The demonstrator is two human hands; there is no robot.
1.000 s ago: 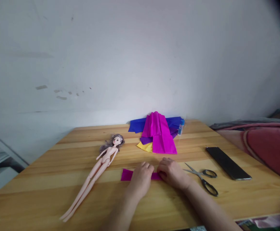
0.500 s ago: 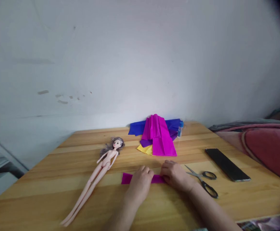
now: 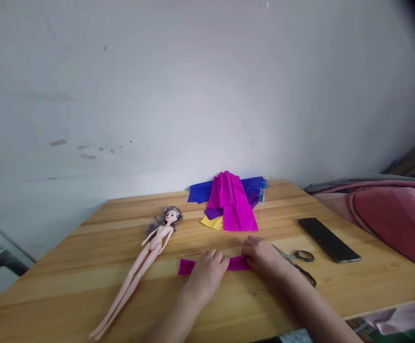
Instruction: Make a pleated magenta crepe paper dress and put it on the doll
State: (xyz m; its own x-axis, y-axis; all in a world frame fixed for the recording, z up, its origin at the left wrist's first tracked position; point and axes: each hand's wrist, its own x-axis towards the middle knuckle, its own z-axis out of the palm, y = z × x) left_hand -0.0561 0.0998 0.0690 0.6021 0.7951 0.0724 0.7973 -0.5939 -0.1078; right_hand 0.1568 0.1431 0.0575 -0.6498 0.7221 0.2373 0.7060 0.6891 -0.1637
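A narrow strip of magenta crepe paper (image 3: 238, 263) lies flat across the near middle of the wooden table. My left hand (image 3: 210, 269) rests over its left half with the fingers curled down onto it; the strip's left end sticks out beyond the hand. Curled fingers of my right hand (image 3: 262, 256) grip the strip near its right end, which is hidden beneath them. A short stretch of paper shows between the hands. Just right of my right hand are black-handled scissors (image 3: 289, 257), partly covered by my forearm, their blades slightly apart.
An undressed doll (image 3: 155, 245) with grey hair lies to the left. Magenta (image 3: 238, 209), blue (image 3: 200, 191), purple and yellow crepe paper (image 3: 214, 222) is piled near the wall, beside a glue stick (image 3: 261, 194). A black phone (image 3: 329, 239) lies at the right.
My right hand has shifted slightly away from my left, so a little more of the strip shows between them. The whole view has turned slightly.
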